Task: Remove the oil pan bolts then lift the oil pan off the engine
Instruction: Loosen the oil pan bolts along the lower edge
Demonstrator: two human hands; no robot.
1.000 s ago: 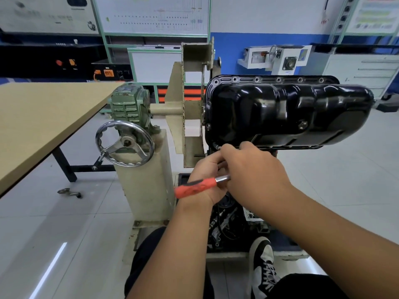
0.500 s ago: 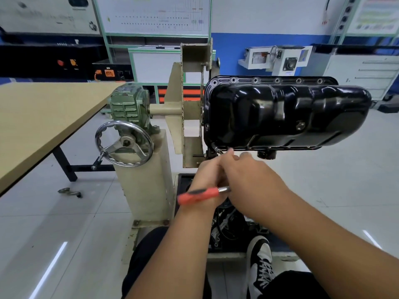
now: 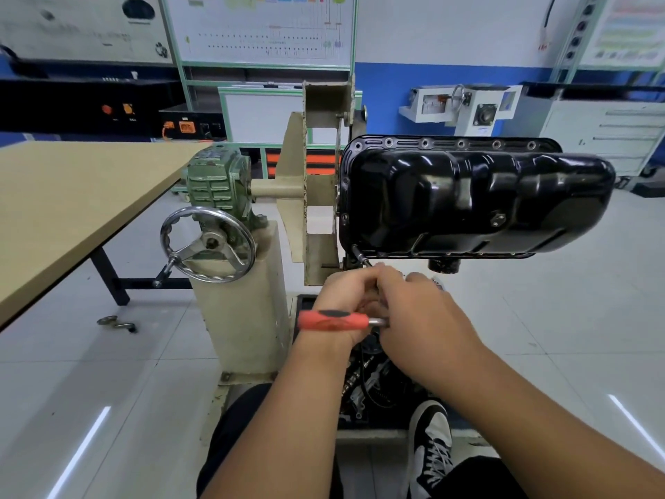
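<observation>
Sitting black and glossy on the engine stand [image 3: 248, 318], the pan [image 3: 475, 199], flange up against the engine and not yet lifted. Showing empty holes along the top flange; bottom-edge bolts too small to count. Reaching up to the lower left corner of the pan, a thin extension [image 3: 359, 254], tip seemingly seated there.

Meeting just below that corner, both hands. Curling round the tool's upper part, the left hand [image 3: 347, 300], fingers closed on it. Covering the ratchet [image 3: 334, 320] head, the right hand [image 3: 424, 329], fingers wrapped over the metal neck; exact finger hold hidden by its own back. Sticking out leftward, nearly level, the red handle.

Compared with a second ago: handle sitting flatter now, having swung from a tilt with its outer end low, and both hands dropping slightly away from the pan's edge. Suggesting, as a judgement, a ratchet stroke in progress on the corner bolt, with loosening under way and lifting still some steps off.

Lying on the floor under the table [image 3: 72, 210], a small metal part [image 3: 117, 323].
</observation>
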